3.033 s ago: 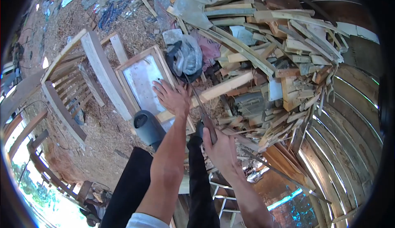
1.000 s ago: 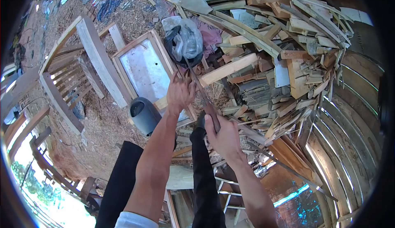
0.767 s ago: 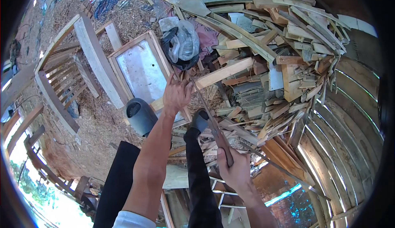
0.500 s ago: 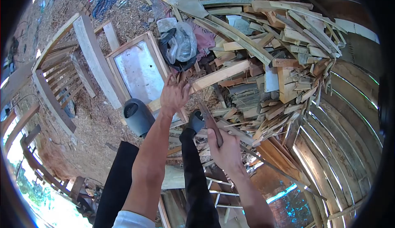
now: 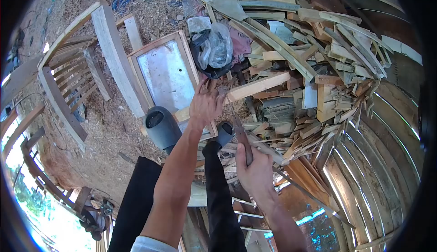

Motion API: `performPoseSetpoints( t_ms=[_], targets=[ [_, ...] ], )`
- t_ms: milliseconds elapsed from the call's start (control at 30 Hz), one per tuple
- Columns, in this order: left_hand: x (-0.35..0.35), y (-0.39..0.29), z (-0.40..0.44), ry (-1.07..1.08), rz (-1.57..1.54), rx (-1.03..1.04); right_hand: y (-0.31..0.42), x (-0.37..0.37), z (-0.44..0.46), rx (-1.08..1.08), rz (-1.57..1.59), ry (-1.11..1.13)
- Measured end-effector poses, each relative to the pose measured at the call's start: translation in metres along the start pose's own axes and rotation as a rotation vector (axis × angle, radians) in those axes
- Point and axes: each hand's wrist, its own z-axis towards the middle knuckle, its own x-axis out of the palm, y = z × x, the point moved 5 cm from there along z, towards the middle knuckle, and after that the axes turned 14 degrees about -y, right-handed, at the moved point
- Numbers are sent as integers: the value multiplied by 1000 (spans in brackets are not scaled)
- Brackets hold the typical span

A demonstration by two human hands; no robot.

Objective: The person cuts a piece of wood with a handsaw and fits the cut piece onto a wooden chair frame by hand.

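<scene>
Gripping the dark handle of a long-bladed tool (image 5: 240, 135), right hand (image 5: 256, 169) closed round it; blade reaches the wooden beam (image 5: 261, 87), contact unclear. Left hand (image 5: 205, 108) on beam, fingers bent, can't tell if clamped. Beam lies across framed panel (image 5: 169, 75), near clear plastic bag (image 5: 218, 51).

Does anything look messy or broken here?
Yes, messy: the wood scraps are jumbled, pointing every which way instead of stacked neatly. The white framed panel also has one dark spot, but I can't tell if it's a hole.
</scene>
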Motion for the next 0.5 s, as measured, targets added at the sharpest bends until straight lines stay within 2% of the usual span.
performPoseSetpoints(
  t_ms=[67,167,233,267,367,433,500],
  targets=[
    [0,-2,-1,-11,-22,7,6,3,10,-21,22,-21],
    [12,-4,-3,83,33,-10,-2,27,43,-9,50,-54],
    [9,3,-3,-212,64,113,6,45,70,-9,85,-72],
    [11,6,-4,-98,43,81,13,53,76,18,53,-93],
    [0,-2,-3,-15,78,75,-3,57,66,37,-10,-96],
    [9,-1,-3,-105,30,63,-30,55,54,-163,184,-214],
    [13,5,-4,-61,16,15,-73,76,45,-112,292,-223]
  ],
)
